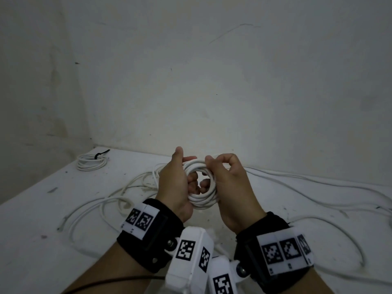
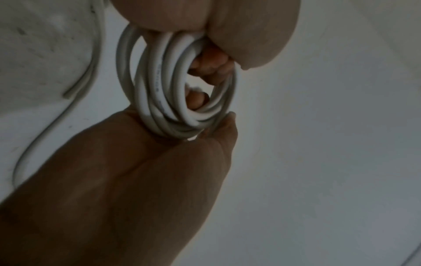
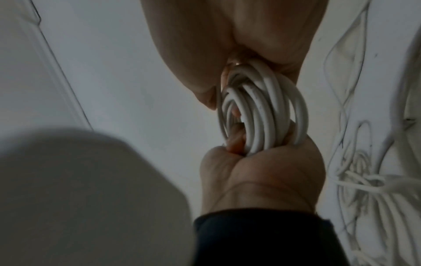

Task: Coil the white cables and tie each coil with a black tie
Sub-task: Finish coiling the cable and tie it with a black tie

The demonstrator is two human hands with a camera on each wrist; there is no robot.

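The coil is a round bundle of several turns of smooth white round-section cable, held in the air above the table between both hands. The left hand grips the coil's left side: its fingers curl through the centre opening and its thumb lies straight along the top of the turns. The right hand grips the coil's right side, fingers curled round the strands and thumb and forefinger pinching the cable near the top. In the left wrist view the coil shows faint printed lettering along one strand. In the right wrist view the turns lie side by side, slightly crossed. Left of the coil and further back, a second coil lies flat on the table, bound by a black tie. Loose cables trail in slack curves across the scuffed white table on both sides of the coil.
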